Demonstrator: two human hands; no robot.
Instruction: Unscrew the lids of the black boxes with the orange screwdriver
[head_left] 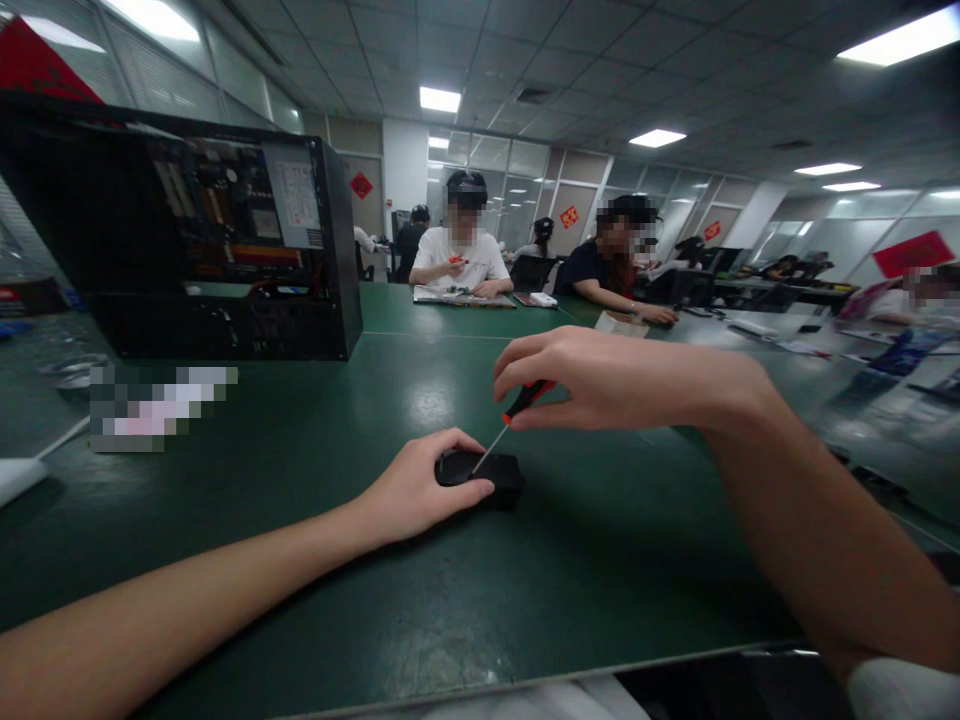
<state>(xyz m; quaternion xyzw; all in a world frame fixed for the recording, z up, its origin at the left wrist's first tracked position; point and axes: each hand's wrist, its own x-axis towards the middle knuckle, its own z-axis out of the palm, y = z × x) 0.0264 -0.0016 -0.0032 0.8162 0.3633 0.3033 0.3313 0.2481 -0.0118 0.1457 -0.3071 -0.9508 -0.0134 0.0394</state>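
On the green tabletop (pixel 360 620) rests a small black box-shaped device (pixel 504 478), its exact kind unclear. My left hand (pixel 420 490) grips it from the left, thumb along the near side and fingers along the far side. In my right hand (pixel 577 375) is a screwdriver (pixel 525 402) with a black and orange handle, pinched between thumb and fingers. Its thin metal shaft slants down to the left, and the tip meets the top of the black device. Whether a screw sits under the tip is too small to see.
An open black computer case (pixel 341 250) stands at the back left, its inner parts showing. A blurred-out pale item (pixel 165 405) lies in front of it. Across the table one person (pixel 465 255) works over a board, and another person (pixel 600 265) sits to the right.
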